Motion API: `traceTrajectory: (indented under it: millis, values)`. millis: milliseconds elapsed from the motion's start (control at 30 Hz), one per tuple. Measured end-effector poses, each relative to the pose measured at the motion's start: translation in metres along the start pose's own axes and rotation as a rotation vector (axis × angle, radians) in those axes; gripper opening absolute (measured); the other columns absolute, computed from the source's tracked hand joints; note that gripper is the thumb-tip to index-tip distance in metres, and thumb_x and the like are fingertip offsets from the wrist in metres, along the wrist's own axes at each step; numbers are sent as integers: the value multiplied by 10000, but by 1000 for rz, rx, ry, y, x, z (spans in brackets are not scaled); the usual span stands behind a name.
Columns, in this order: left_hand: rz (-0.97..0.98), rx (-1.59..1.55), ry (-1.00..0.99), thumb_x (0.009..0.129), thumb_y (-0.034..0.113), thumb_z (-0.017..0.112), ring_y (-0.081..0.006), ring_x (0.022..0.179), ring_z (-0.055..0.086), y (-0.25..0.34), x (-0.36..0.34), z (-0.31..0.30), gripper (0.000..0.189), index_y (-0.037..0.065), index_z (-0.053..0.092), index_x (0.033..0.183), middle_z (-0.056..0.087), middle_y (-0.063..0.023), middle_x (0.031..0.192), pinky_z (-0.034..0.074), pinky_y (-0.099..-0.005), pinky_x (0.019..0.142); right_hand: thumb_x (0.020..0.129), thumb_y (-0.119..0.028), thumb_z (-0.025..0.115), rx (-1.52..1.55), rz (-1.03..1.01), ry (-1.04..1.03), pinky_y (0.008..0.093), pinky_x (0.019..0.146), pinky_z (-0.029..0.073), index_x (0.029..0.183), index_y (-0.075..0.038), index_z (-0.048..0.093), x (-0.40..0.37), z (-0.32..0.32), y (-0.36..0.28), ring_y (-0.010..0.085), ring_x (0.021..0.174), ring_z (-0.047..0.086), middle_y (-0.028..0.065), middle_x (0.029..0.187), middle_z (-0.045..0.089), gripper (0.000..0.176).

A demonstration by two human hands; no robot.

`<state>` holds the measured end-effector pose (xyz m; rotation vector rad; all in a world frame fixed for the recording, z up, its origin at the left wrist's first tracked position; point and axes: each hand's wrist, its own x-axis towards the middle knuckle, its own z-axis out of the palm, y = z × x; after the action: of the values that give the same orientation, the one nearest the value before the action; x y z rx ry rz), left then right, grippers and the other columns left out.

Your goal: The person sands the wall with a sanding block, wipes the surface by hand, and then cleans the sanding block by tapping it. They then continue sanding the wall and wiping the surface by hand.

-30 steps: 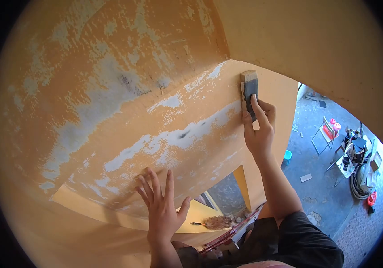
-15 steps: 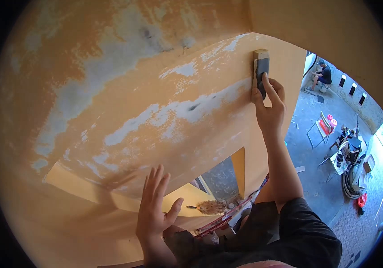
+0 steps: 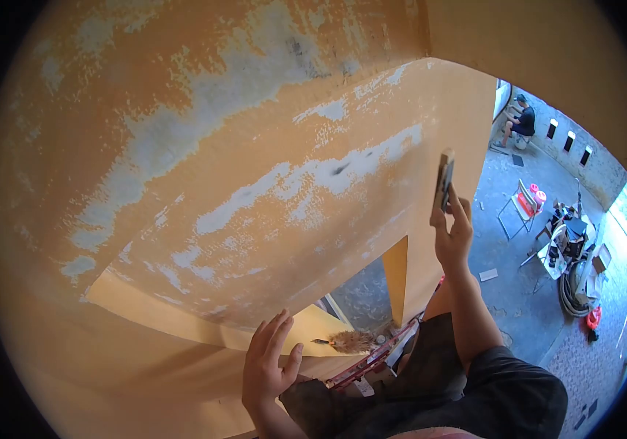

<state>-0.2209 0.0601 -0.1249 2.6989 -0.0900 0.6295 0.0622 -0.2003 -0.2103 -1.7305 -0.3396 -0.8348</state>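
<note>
curved wall [image 3: 313, 183]: orange, with pale, worn patches. far off over the floor, a seated person [image 3: 524, 121]. folding chair [image 3: 523, 213] stands on the floor; pink containers [image 3: 540, 197] sit on it, contents too small to tell.

left hand [image 3: 268, 369]: low in view, fingers near together, thumb apart, nothing seen in it; well apart from the sanding block. feather duster [image 3: 351, 342] lies just beyond this hand, on the ledge.

right hand [image 3: 454, 235]: the nearer one, pinching the sanding block [image 3: 443, 179] between thumb and fingers at its lower part. block seen nearly edge-on beside the wall; long axis runs up from the grip, away from the forearm, leaning slightly. cannot tell if it touches the wall.
</note>
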Motion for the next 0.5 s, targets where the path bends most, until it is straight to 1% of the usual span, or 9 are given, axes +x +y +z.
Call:
traceTrajectory:
  millis: [33, 100, 133, 167, 233, 267, 333, 367, 500]
  values:
    - [-7, -12, 9, 878, 150, 664, -339, 1213, 573, -3, -3, 3, 474, 41, 547, 1324, 576, -156, 1348, 431, -503, 1046, 936, -68, 625, -13, 2, 1, 316, 866, 490, 1373, -12, 546, -15, -7, 10, 190, 971, 608, 129, 1108, 625, 447]
    - [-6, -20, -1, 880, 145, 662, -338, 1208, 575, -8, -3, 6, 471, 42, 548, 1325, 579, -153, 1345, 435, -501, 1041, 960, -70, 584, 766, 432, 20, 332, 913, 483, 1431, 11, 460, -35, -17, 20, 182, 1054, 609, 117, 1232, 614, 494]
    - [-9, -17, -10, 881, 140, 659, -337, 1204, 578, -10, -3, 8, 469, 42, 548, 1325, 583, -151, 1341, 439, -499, 1036, 974, -69, 547, 987, 565, 39, 358, 962, 481, 1460, 18, 403, -43, -24, 19, 191, 1154, 596, 108, 1332, 574, 514]
    - [-8, -34, -17, 881, 140, 659, -337, 1204, 578, -12, -1, 9, 469, 42, 548, 1325, 583, -151, 1341, 439, -499, 1036, 974, -69, 547, 969, 566, 43, 358, 962, 481, 1460, 18, 403, -49, -31, 18, 191, 1154, 596, 108, 1332, 574, 514]
    - [61, -73, 2, 881, 135, 659, -341, 1192, 584, -15, 2, 10, 468, 42, 549, 1326, 591, -149, 1330, 445, -499, 1028, 987, -74, 515, 1116, 739, 24, 388, 996, 480, 1465, 6, 394, -59, -42, 13, 210, 1212, 576, 116, 1357, 558, 499]
    - [65, -85, -4, 881, 135, 659, -341, 1192, 584, -16, 3, 10, 468, 42, 549, 1326, 591, -149, 1330, 445, -499, 1028, 992, -84, 507, 1090, 757, 29, 393, 1009, 479, 1450, 6, 415, -63, -44, 11, 213, 1207, 580, 118, 1362, 555, 475]
    - [137, -97, 38, 879, 99, 643, -379, 1159, 595, -17, 4, 8, 463, 2, 546, 1322, 614, -178, 1298, 473, -449, 994, 991, -85, 511, 1101, 734, -8, 386, 1011, 478, 1453, 6, 410, -59, -44, 0, 209, 1207, 579, 117, 1366, 552, 482]
    - [140, -100, 39, 879, 99, 643, -379, 1159, 595, -18, 2, 7, 463, 2, 546, 1322, 614, -178, 1298, 473, -449, 994, 990, -86, 516, 1124, 711, -54, 380, 1014, 476, 1457, 5, 405, -57, -42, -3, 206, 1208, 578, 117, 1369, 549, 488]
    - [107, -141, 97, 879, 98, 642, -375, 1150, 601, -32, -10, 9, 457, 0, 550, 1315, 629, -175, 1274, 476, -446, 988, 987, -78, 516, 1050, 688, -58, 365, 1024, 468, 1463, 5, 396, -57, -17, 19, 201, 1220, 567, 112, 1370, 546, 497]
